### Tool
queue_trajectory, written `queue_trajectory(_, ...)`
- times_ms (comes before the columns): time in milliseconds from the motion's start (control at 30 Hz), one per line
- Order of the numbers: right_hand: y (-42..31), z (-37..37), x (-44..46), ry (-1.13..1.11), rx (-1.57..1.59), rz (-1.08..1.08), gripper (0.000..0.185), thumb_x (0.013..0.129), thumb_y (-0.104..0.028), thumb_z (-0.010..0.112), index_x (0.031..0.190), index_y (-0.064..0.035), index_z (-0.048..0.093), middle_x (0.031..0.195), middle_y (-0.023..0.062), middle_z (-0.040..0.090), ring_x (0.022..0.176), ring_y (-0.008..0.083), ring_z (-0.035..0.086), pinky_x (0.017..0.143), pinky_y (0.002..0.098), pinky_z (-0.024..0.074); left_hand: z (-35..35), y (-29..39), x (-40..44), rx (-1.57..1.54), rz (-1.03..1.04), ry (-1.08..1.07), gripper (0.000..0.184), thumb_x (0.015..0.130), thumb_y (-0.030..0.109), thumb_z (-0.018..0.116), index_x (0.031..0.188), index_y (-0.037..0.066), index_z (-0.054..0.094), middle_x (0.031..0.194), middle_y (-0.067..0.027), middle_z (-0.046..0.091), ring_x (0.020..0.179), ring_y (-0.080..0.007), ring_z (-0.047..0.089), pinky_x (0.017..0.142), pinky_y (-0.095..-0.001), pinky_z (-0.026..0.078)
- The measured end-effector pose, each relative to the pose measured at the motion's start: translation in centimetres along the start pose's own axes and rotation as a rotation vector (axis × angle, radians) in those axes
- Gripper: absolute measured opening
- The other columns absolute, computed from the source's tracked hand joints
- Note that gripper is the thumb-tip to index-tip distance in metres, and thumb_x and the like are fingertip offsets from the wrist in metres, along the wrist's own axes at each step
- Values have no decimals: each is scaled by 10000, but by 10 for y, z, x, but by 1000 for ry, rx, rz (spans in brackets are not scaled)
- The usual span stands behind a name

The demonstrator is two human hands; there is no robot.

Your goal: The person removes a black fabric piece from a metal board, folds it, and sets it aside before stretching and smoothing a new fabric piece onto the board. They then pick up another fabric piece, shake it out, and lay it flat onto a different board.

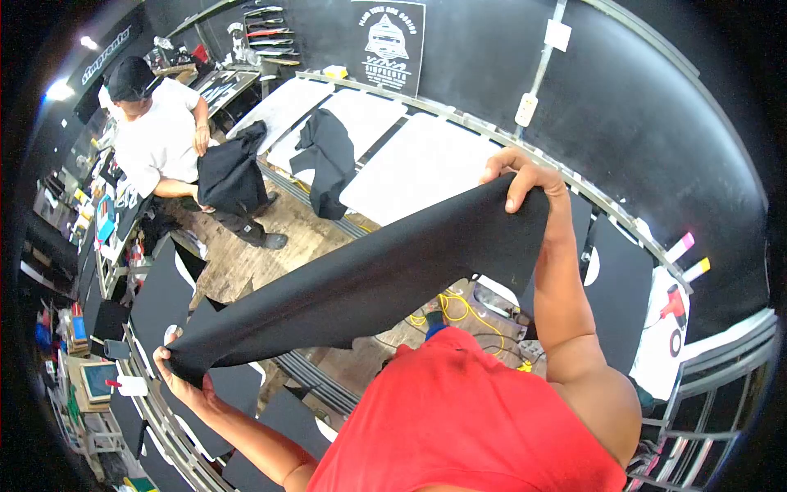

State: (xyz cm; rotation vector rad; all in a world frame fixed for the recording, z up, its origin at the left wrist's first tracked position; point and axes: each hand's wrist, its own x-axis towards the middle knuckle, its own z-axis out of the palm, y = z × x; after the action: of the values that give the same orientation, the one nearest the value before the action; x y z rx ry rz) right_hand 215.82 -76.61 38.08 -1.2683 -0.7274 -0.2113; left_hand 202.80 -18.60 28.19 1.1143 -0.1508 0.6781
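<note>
A long piece of black fabric (352,275) hangs stretched between my two hands, running from lower left to upper right in front of my chest. My left hand (184,381) grips its lower-left end, with the fingers partly behind the cloth. At the upper-right corner, my right hand (529,176) pinches the fabric between thumb and fingers. Behind the cloth, close to my right hand, is a white board (430,164). Another black fabric piece (328,156) drapes over the boards farther left.
A co-worker in a white shirt (156,131) stands at the left holding black cloth (234,176). Black panels (619,279) lie along the rail on the right, near a red heat gun (674,307). A yellow cable (463,312) runs across the floor below.
</note>
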Motion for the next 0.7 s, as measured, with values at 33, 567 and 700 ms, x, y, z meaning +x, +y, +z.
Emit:
queue_trajectory(33,0,-3,-2,1,0,0,118,791,-97,627,679,-66,647,1029,145,631,898,192,599,786,295,477,2,-3,1,19,16,5,183,901,103,633,1067,136,564,1216,-169,580,1020,-352,625,838,-475,576)
queue_trajectory(567,-9,-209,143,-35,-683,177,245,841,-101,595,1036,17,685,911,97,697,833,171,659,799,299,515,154,-20,51,569,137,-178,392,934,277,599,1161,-41,631,1099,-136,654,981,-216,642,888,-332,506)
queue_trajectory(700,88,-270,247,-75,-605,735,225,930,-86,516,1059,-4,680,858,83,679,746,142,636,661,256,518,206,-108,118,571,-128,-84,373,975,222,547,1220,-51,610,1150,-121,659,1021,-177,637,904,-288,492)
